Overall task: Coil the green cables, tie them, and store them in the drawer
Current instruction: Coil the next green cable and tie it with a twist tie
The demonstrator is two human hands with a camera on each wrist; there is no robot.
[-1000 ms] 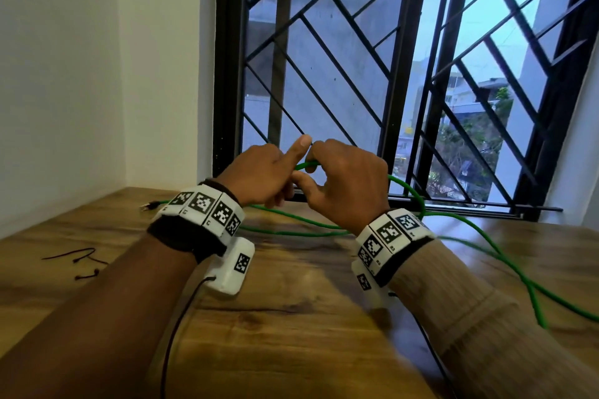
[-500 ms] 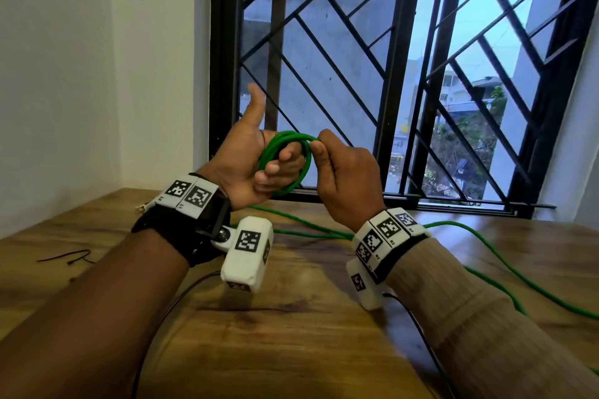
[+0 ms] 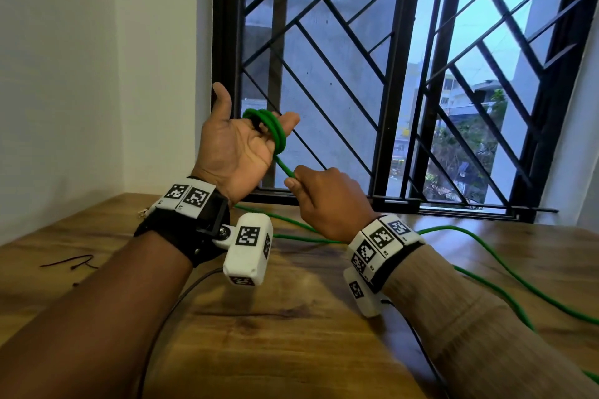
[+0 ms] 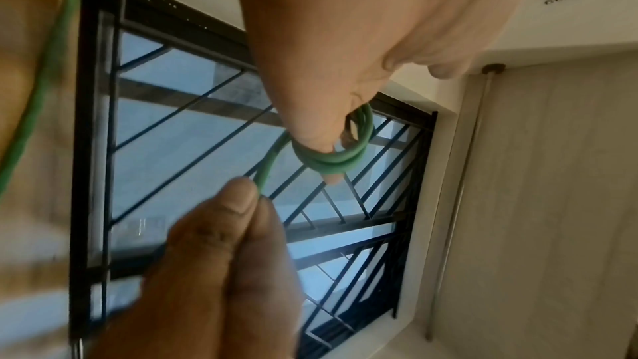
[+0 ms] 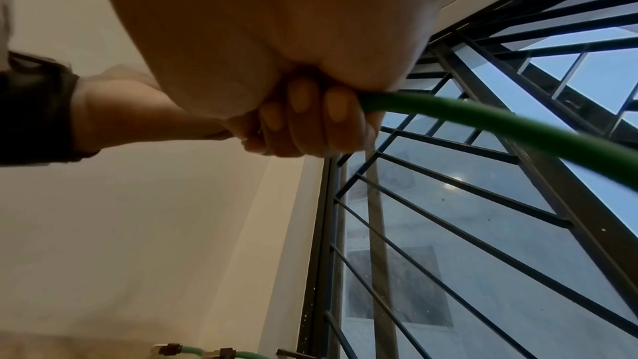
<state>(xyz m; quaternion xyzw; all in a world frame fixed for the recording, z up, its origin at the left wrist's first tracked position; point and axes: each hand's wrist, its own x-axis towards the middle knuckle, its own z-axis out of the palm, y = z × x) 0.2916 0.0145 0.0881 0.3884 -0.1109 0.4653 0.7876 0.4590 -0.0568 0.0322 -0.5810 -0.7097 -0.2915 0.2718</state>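
A green cable (image 3: 275, 133) is wound in a few small loops round the fingers of my left hand (image 3: 249, 126), which is raised with its palm toward me, thumb up and fingers stretched out. In the left wrist view the coil (image 4: 331, 163) sits near the fingertips. One strand runs down from the coil to my right hand (image 3: 295, 180), which pinches it just below. The right wrist view has those fingers (image 5: 310, 116) curled round the cable (image 5: 483, 124). The rest of the cable (image 3: 486, 256) trails over the wooden table to the right.
The wooden table (image 3: 291, 334) meets a white wall on the left and a black barred window (image 3: 389, 74) behind the hands. Thin black ties (image 3: 71, 264) lie at the left on the table. Cable plugs (image 5: 193, 350) lie near the window sill.
My left hand has opened out from a curled hold, and the coil now hangs round its fingers. My right hand has dropped from beside the coil to below it, drawing a strand down.
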